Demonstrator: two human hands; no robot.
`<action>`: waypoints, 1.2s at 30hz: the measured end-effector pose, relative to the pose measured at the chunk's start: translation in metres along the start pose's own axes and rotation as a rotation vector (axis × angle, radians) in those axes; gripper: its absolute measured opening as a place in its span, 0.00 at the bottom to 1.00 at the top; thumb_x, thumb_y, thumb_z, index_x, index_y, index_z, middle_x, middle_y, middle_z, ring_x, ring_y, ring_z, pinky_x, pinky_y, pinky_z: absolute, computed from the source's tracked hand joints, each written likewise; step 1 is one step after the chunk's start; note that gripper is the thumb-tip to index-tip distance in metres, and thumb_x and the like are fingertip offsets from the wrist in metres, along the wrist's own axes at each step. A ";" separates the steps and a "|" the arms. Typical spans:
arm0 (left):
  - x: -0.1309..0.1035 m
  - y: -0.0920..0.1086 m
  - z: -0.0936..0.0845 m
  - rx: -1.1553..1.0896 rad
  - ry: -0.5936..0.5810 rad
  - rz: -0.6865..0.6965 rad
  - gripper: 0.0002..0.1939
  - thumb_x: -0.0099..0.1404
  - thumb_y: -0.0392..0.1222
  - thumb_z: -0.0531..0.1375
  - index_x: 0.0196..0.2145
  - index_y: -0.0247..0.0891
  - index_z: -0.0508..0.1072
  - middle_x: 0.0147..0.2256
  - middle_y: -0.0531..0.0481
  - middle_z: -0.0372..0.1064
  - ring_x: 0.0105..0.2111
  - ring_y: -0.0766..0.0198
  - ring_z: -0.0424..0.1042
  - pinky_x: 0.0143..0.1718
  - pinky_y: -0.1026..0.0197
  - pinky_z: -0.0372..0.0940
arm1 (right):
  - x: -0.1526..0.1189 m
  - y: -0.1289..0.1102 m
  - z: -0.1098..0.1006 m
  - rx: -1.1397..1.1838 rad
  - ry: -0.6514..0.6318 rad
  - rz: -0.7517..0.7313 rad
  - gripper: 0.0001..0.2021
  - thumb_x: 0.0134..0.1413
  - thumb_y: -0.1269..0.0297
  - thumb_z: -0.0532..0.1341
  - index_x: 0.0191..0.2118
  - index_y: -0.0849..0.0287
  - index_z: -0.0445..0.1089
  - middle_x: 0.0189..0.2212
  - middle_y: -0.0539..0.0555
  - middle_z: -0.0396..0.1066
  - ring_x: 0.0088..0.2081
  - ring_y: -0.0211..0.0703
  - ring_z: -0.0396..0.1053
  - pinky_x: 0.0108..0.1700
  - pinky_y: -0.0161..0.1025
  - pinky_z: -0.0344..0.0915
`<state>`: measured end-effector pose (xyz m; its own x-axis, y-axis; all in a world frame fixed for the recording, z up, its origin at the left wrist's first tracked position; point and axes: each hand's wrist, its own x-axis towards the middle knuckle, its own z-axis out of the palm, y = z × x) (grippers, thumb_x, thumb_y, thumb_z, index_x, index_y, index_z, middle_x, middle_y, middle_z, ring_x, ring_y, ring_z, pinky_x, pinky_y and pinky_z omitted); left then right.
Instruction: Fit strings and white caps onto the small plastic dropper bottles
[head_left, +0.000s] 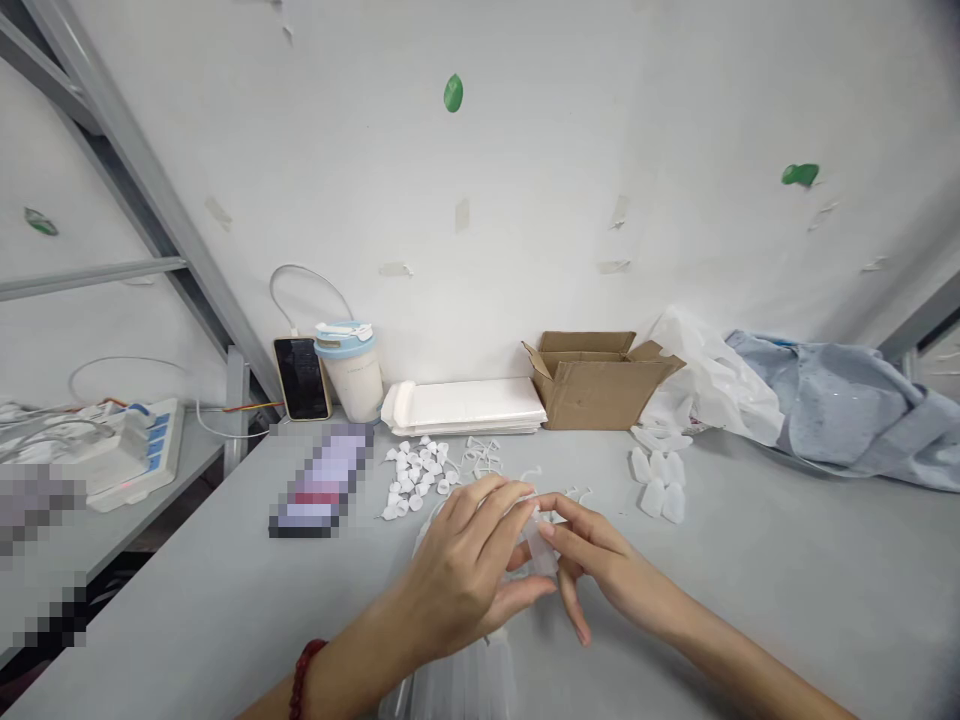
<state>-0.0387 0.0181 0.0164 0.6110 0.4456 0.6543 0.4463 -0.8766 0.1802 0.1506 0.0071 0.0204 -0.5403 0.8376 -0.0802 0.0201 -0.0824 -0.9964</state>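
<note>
The translucent piece is just below and right of the centre of the frame, between the two hands, its upper end at their meeting fingertips and its lower end above the thumb of the left hand. The right hand, entering from the lower right, pinches it near the top between thumb and forefinger, the other fingers hanging loose below. The left hand, entering from the lower left with a red bracelet at the wrist, arches over its left side; the fingertips reach its upper end and the thumb stands well apart from them, but whether they grip it I cannot tell.

Beneath the left forearm, at the bottom centre, lie long clear strips. Small white caps are scattered left of centre, beyond the left hand, with thin curled white pieces beside them. White oval pieces lie grouped right of centre, apart from the right hand. A cardboard box stands behind, near the wall
</note>
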 end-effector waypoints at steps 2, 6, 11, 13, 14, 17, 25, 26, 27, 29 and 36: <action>0.001 0.002 0.001 0.016 -0.025 -0.003 0.22 0.61 0.44 0.59 0.49 0.30 0.65 0.46 0.36 0.68 0.49 0.47 0.62 0.48 0.48 0.60 | 0.001 0.002 0.000 -0.004 -0.007 -0.008 0.17 0.63 0.55 0.48 0.52 0.57 0.57 0.21 0.44 0.69 0.13 0.34 0.66 0.26 0.35 0.63; 0.005 0.006 -0.001 -0.004 -0.093 -0.004 0.14 0.60 0.40 0.58 0.43 0.29 0.68 0.40 0.37 0.69 0.45 0.48 0.63 0.45 0.49 0.61 | 0.003 0.006 -0.003 -0.031 -0.040 0.023 0.16 0.62 0.54 0.50 0.50 0.57 0.59 0.22 0.45 0.69 0.13 0.32 0.65 0.23 0.33 0.60; 0.006 0.013 -0.007 -0.140 -0.232 -0.035 0.16 0.56 0.39 0.62 0.41 0.28 0.69 0.39 0.39 0.69 0.42 0.52 0.61 0.44 0.52 0.61 | 0.002 0.004 -0.015 -0.209 -0.026 0.049 0.11 0.56 0.59 0.57 0.32 0.62 0.69 0.20 0.47 0.69 0.15 0.30 0.61 0.20 0.29 0.55; 0.004 0.016 -0.008 -0.191 -0.329 -0.044 0.16 0.53 0.40 0.64 0.39 0.30 0.70 0.37 0.42 0.68 0.42 0.53 0.61 0.43 0.54 0.61 | -0.001 0.001 -0.019 -0.282 -0.123 0.131 0.10 0.54 0.62 0.57 0.27 0.63 0.69 0.21 0.49 0.71 0.15 0.29 0.59 0.19 0.29 0.55; 0.003 0.017 -0.008 -0.210 -0.375 -0.046 0.17 0.52 0.41 0.65 0.38 0.31 0.70 0.36 0.42 0.68 0.41 0.53 0.61 0.43 0.55 0.61 | -0.002 0.000 -0.021 -0.315 -0.188 0.176 0.10 0.54 0.63 0.57 0.26 0.63 0.69 0.21 0.49 0.71 0.15 0.29 0.58 0.19 0.28 0.56; -0.002 0.021 -0.005 -0.242 -0.482 -0.026 0.16 0.51 0.45 0.66 0.36 0.33 0.70 0.34 0.45 0.68 0.39 0.55 0.62 0.41 0.58 0.61 | -0.006 -0.003 -0.022 -0.391 -0.354 0.263 0.10 0.52 0.67 0.56 0.24 0.63 0.68 0.20 0.49 0.70 0.15 0.28 0.58 0.19 0.27 0.56; -0.012 0.023 0.000 -0.047 -0.575 0.114 0.19 0.52 0.55 0.64 0.28 0.35 0.68 0.27 0.50 0.66 0.33 0.59 0.62 0.32 0.61 0.56 | -0.004 0.004 -0.017 -0.450 -0.521 0.285 0.08 0.50 0.64 0.60 0.30 0.65 0.72 0.20 0.48 0.67 0.17 0.30 0.60 0.21 0.28 0.59; -0.012 0.023 -0.001 -0.020 -0.572 0.113 0.20 0.52 0.56 0.64 0.27 0.35 0.67 0.27 0.51 0.66 0.32 0.59 0.62 0.32 0.61 0.56 | -0.004 0.004 -0.017 -0.454 -0.520 0.281 0.08 0.49 0.64 0.61 0.31 0.65 0.72 0.20 0.48 0.68 0.18 0.30 0.60 0.21 0.28 0.58; -0.011 0.024 -0.001 0.004 -0.568 0.111 0.21 0.51 0.57 0.64 0.26 0.35 0.67 0.26 0.51 0.65 0.32 0.60 0.61 0.31 0.60 0.56 | -0.003 0.004 -0.017 -0.458 -0.518 0.275 0.09 0.49 0.63 0.61 0.33 0.65 0.72 0.20 0.48 0.68 0.18 0.30 0.60 0.21 0.28 0.58; -0.011 0.024 -0.003 0.040 -0.562 0.107 0.22 0.50 0.58 0.64 0.26 0.35 0.66 0.25 0.51 0.65 0.31 0.60 0.61 0.31 0.61 0.55 | -0.003 0.003 -0.017 -0.465 -0.518 0.262 0.10 0.49 0.63 0.62 0.35 0.66 0.72 0.21 0.48 0.68 0.18 0.29 0.60 0.21 0.27 0.58; -0.011 0.024 -0.005 0.075 -0.601 0.104 0.22 0.50 0.58 0.64 0.25 0.35 0.66 0.25 0.51 0.64 0.31 0.60 0.60 0.30 0.60 0.54 | -0.003 0.004 -0.017 -0.453 -0.533 0.270 0.11 0.49 0.63 0.62 0.37 0.65 0.71 0.21 0.48 0.67 0.19 0.29 0.59 0.22 0.27 0.58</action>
<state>-0.0379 -0.0092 0.0177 0.9059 0.4019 0.1334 0.3957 -0.9156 0.0713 0.1668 0.0139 0.0162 -0.7995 0.4352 -0.4140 0.4917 0.0784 -0.8672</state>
